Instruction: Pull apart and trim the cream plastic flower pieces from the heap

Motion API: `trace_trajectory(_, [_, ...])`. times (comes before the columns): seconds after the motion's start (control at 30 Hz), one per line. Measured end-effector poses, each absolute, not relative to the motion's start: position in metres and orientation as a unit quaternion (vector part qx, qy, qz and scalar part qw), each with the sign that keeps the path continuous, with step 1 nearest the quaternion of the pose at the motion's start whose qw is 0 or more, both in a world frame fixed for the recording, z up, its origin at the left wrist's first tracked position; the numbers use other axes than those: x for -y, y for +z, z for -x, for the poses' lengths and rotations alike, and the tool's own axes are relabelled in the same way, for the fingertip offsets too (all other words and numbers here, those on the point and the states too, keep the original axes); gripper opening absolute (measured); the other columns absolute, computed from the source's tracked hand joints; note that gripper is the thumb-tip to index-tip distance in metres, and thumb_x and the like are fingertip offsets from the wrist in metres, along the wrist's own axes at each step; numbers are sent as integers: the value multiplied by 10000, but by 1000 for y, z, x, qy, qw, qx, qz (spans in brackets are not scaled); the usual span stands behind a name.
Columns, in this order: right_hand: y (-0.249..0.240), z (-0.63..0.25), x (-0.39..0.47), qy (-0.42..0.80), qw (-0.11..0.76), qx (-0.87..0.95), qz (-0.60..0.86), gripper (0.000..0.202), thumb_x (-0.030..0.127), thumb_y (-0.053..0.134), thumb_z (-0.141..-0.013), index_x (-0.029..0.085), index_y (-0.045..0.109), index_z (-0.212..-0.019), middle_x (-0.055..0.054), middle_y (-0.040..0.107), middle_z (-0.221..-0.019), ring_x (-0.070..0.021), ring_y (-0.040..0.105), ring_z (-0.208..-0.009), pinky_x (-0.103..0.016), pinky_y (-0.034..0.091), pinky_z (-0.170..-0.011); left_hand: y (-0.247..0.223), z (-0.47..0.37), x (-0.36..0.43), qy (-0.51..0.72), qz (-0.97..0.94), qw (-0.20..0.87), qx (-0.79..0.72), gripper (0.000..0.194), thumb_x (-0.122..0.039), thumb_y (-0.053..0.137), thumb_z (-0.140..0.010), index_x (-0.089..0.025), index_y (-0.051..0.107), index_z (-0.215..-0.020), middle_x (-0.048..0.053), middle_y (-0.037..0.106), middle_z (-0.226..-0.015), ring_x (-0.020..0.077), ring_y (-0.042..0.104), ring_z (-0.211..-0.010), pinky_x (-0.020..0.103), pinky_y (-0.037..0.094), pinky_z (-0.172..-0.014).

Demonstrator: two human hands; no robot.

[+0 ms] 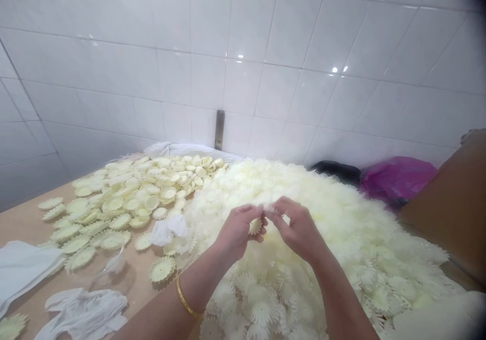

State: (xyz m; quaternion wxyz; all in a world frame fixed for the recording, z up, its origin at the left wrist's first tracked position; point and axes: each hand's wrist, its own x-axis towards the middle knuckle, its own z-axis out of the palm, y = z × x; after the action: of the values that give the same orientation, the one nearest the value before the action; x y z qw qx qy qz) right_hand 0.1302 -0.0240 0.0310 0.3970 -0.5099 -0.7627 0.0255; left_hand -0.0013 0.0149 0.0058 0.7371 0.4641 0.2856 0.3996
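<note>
My left hand [238, 230] is closed around a small pale yellow disc [255, 225] with a toothed edge, like a flower-petal piece. Its fingertips meet those of my right hand [297, 227], whose thumb and fingers pinch together. A thin whitish bit shows at that pinch, too small to make out. Both hands are above a large heap of pale yellow, fringed petal pieces [261, 312]. To the left of the hands, many stacked toothed discs [120, 221] lie on a brown tabletop [142, 292].
A crumpled white cloth [85, 312] and a white sheet [26, 266] lie at the left front. Against the tiled wall [210, 77] stands a dark metal strip [219, 130]. Behind the heap are a black item [337, 170] and a purple plastic bag [398, 178]. Something brown [451, 208] rises at right.
</note>
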Motion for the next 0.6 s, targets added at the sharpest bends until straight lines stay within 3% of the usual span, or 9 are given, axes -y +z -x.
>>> trace_trajectory(0.1, [32,-129,25,23,383,774,504,226,159,425,-814,192,584,-656,-35,565,-676,-163,505,-659,-297,385,-643,5,1,-16,397,-463,739,-285,287,-415,629,-642,-137,566,-670,8,507,-647,80,477,-512,204,348,-452])
trace_trajectory(0.23, [33,-129,27,51,382,773,504,168,175,464,-795,207,629,-779,-40,590,-742,-176,532,-714,-315,403,-685,5,1,-17,403,-449,739,-300,189,-296,648,-618,-131,559,-642,11,529,-619,74,476,-489,203,346,-456])
trace_trajectory(0.4, [37,-136,29,118,421,743,506,150,289,581,-741,192,623,-847,-37,589,-767,-180,545,-739,-299,422,-688,10,1,-16,420,-424,740,-311,119,-208,631,-609,-131,542,-621,7,528,-572,71,469,-461,199,333,-437])
trace_trajectory(0.6, [35,-144,25,128,483,686,528,204,338,497,-798,184,631,-804,-47,620,-817,-186,556,-782,-297,416,-712,12,-1,-14,445,-432,717,-318,152,-230,657,-593,-139,543,-634,-8,498,-556,84,487,-475,208,351,-445])
